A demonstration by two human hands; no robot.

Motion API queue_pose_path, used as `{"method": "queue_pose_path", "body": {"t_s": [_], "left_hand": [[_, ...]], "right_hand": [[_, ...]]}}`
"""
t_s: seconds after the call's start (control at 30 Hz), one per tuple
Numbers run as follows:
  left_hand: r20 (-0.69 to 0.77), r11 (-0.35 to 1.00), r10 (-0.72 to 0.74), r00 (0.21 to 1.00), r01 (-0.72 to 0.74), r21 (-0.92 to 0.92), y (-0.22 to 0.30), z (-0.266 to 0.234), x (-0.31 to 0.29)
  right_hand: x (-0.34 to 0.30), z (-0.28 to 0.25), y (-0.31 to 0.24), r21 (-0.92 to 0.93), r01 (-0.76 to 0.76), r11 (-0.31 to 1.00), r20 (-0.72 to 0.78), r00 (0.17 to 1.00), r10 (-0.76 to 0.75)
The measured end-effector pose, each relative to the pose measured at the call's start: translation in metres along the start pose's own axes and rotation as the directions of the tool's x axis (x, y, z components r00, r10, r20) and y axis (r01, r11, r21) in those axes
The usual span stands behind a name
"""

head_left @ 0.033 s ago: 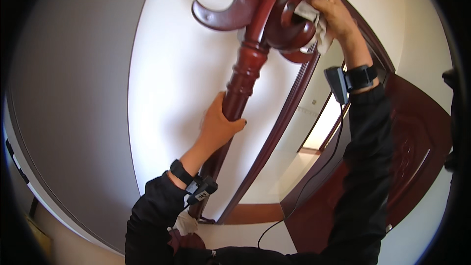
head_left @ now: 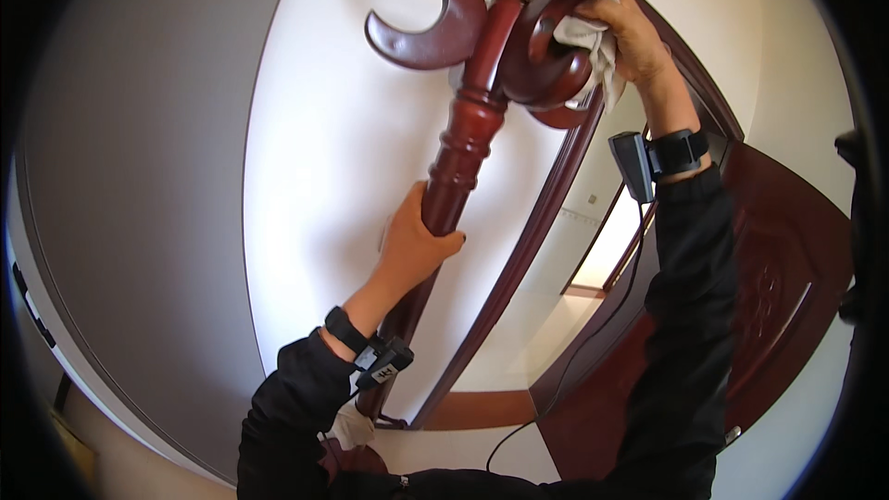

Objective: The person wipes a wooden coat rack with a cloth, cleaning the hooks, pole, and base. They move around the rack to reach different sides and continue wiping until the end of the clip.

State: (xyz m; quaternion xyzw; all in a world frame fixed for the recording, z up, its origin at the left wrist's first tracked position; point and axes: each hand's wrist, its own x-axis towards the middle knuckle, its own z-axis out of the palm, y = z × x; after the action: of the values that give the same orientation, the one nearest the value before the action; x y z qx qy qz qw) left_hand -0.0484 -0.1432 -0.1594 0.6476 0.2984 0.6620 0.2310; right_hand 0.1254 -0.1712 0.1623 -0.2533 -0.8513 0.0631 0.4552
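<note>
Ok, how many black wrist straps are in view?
2. One black wrist strap sits below the left hand, which grips the reddish-brown turned post; the second strap sits below the right hand, which holds a whitish cloth. None appears hidden.

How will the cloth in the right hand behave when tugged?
The cloth is likely floppy: it hangs in loose folds by the right hand. It may snag on the front hook, showing on both sides of it.

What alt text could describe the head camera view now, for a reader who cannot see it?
A person's left grip is wrapped around a glossy dark-red pole, while the right grip holds a whitish cloth among the pole's curled arms. A dark-red door shows at the right.
</note>
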Motion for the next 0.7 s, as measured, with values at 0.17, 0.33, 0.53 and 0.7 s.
{"method": "queue_pose_path", "body": {"t_s": [0.17,0.33,0.53,0.7], "left_hand": [[0.106,0.994,-0.058,0.993,0.067,-0.088,0.005,-0.007,0.001],[0.054,0.998,-0.009,0.998,0.012,-0.058,0.008,-0.008,-0.002],[0.013,0.995,0.052,0.999,-0.051,-0.080,0.004,-0.007,-0.001],[-0.006,0.995,0.046,0.999,-0.047,-0.084,0.002,-0.004,-0.002]], "right_hand": [[0.011,-0.001,-0.003,0.754,-0.019,0.656,0.243,0.937,-0.252],[0.010,0.029,-0.019,0.569,0.206,0.796,-0.205,0.973,-0.105],[0.002,0.022,-0.077,0.557,0.354,0.752,-0.082,0.924,-0.374],[-0.011,0.013,-0.129,0.583,0.287,0.760,0.129,0.891,-0.435]]}}
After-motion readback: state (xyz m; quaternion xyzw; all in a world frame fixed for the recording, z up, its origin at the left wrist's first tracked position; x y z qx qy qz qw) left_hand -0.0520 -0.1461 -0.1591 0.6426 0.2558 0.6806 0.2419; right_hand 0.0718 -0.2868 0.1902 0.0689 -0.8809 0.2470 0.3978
